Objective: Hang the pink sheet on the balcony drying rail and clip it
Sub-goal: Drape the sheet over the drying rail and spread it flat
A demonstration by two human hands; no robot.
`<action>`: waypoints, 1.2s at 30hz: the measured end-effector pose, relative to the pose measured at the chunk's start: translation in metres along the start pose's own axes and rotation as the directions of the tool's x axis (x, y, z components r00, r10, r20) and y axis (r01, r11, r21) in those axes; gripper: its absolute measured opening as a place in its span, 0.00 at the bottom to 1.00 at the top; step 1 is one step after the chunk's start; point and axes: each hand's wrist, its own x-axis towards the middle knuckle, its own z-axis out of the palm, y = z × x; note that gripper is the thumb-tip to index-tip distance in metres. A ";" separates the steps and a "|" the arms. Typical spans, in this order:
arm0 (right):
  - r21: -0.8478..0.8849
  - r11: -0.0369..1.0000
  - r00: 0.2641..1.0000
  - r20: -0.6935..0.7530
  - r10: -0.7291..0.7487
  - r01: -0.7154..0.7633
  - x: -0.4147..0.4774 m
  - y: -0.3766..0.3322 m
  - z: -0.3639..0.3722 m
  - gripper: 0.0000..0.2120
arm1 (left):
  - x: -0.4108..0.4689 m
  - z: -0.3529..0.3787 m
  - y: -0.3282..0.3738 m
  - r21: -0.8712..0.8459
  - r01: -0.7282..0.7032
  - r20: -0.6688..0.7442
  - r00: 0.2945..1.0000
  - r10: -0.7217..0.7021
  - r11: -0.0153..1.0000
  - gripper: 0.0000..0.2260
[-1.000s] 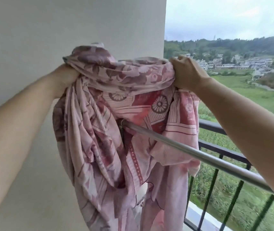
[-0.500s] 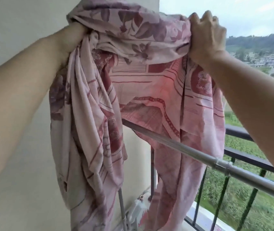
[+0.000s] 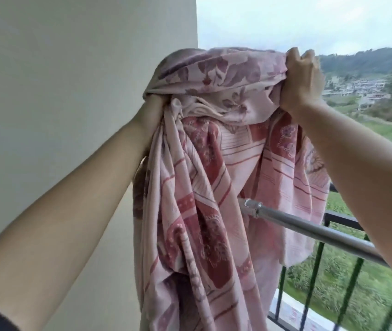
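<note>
The pink sheet [image 3: 204,187], patterned in dark red and mauve, is bunched and held high in front of me. My left hand [image 3: 152,111] grips its top left fold, mostly wrapped in cloth. My right hand [image 3: 301,82] clenches the top right fold. The sheet's folds hang down over the left end of the silver drying rail [image 3: 309,229], which runs down to the right below my right forearm. Part of the cloth falls behind the rail. No clip is visible.
A plain cream wall [image 3: 70,115] fills the left side. A black metal balcony railing [image 3: 342,220] stands behind the rail, with green fields and distant houses beyond it.
Both hands stay closed on the sheet. They rose between the two earlier frames and now sit a little lower in view, and the bunch has shifted right. More cloth now covers the rail's left end.
</note>
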 end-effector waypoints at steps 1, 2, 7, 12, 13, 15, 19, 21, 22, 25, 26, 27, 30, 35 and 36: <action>0.038 0.999 0.999 0.007 0.032 -0.032 -0.006 0.003 -0.001 0.15 | -0.003 0.003 -0.016 -0.005 0.040 -0.006 0.999 -0.040 0.999 0.15; 0.063 0.996 0.998 0.022 0.061 -0.063 -0.012 0.004 -0.002 0.15 | -0.011 0.006 -0.031 0.016 0.124 -0.047 0.991 -0.123 0.992 0.16; 0.233 0.972 1.000 -0.002 0.027 -0.026 -0.041 -0.004 0.007 0.10 | -0.048 -0.026 -0.077 0.151 0.402 -0.310 0.887 -0.343 0.903 0.15; 0.000 0.964 0.886 0.393 -0.244 0.266 -0.072 -0.039 0.034 0.41 | -0.082 -0.088 -0.104 0.438 0.543 -0.650 0.742 -0.164 0.716 0.21; -0.159 0.947 0.818 0.556 -0.149 0.280 -0.082 -0.044 0.041 0.53 | -0.087 -0.101 -0.108 0.503 0.625 -0.688 0.708 -0.161 0.597 0.26; -0.322 0.918 0.747 0.664 0.044 0.233 -0.103 -0.051 0.046 0.55 | -0.096 -0.116 -0.113 0.636 0.703 -0.705 0.697 -0.128 0.318 0.33; -0.236 0.963 0.790 0.612 0.042 0.132 -0.138 -0.063 0.043 0.26 | -0.088 -0.120 -0.137 0.719 0.471 -0.371 0.882 -0.291 0.511 0.48; -0.245 0.959 0.787 0.616 0.038 0.146 -0.155 -0.072 0.034 0.30 | -0.078 -0.124 -0.156 0.515 0.470 -0.139 0.871 -0.471 0.717 0.52; -0.262 0.952 0.794 0.606 0.032 0.161 -0.163 -0.076 0.031 0.31 | -0.075 -0.123 -0.162 0.424 0.506 -0.044 0.840 -0.541 0.752 0.52; -0.251 0.956 0.886 0.463 -0.016 0.148 -0.192 -0.086 0.030 0.29 | -0.073 -0.118 -0.161 0.245 0.490 0.224 0.811 -0.540 0.837 0.37; -0.198 0.973 0.937 0.347 -0.046 0.121 -0.203 -0.088 0.031 0.27 | -0.069 -0.120 -0.162 0.179 0.468 0.279 0.820 -0.500 0.866 0.31; -0.135 0.986 0.973 0.220 -0.065 0.097 -0.217 -0.090 0.033 0.24 | -0.067 -0.123 -0.162 0.120 0.454 0.305 0.830 -0.468 0.883 0.29; 0.015 0.999 0.998 -0.057 0.029 -0.028 -0.267 -0.100 0.045 0.17 | -0.053 -0.132 -0.173 0.103 0.447 0.078 0.887 -0.455 0.889 0.24; 0.304 0.774 0.806 -0.030 0.591 -0.556 -0.343 -0.126 0.079 0.21 | -0.032 -0.122 -0.188 0.218 0.187 -0.201 0.969 -0.144 0.958 0.14; 0.377 0.636 0.713 0.102 0.694 -0.673 -0.349 -0.129 0.082 0.19 | -0.029 -0.120 -0.187 0.254 0.147 -0.185 0.977 -0.101 0.956 0.13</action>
